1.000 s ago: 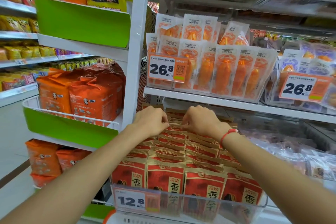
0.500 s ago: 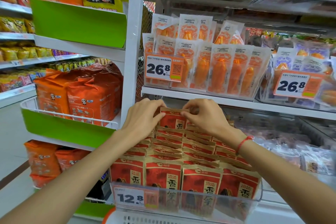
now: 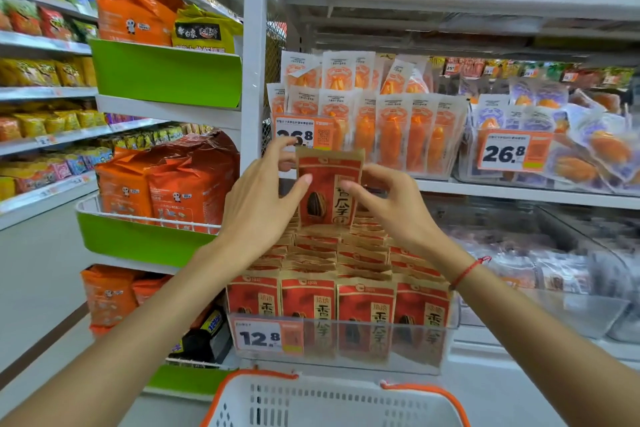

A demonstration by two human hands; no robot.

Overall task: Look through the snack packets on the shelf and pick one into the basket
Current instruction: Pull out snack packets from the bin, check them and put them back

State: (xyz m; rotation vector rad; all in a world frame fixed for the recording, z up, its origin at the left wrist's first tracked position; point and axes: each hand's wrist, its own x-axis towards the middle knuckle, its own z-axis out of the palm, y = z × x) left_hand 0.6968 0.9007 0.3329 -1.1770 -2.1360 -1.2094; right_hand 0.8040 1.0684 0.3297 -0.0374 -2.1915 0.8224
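Shelf edge [image 3: 519, 189] overhangs packed packets [image 3: 346, 253]; basket [image 3: 332, 399] open below

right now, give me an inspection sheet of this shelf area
surface: white shelf above a clear bin tagged 12.8
job's things: one red packet lifted upright above the rows of red packets; basket below at the frame's bottom, no packet seen in it
clutter: orange pouches on the shelf above, orange bags in the green rack
grippers: left hand and right hand pinch the lifted packet by its sides
cables: nothing seen
surroundings: stocked aisle shelves at left, grey floor
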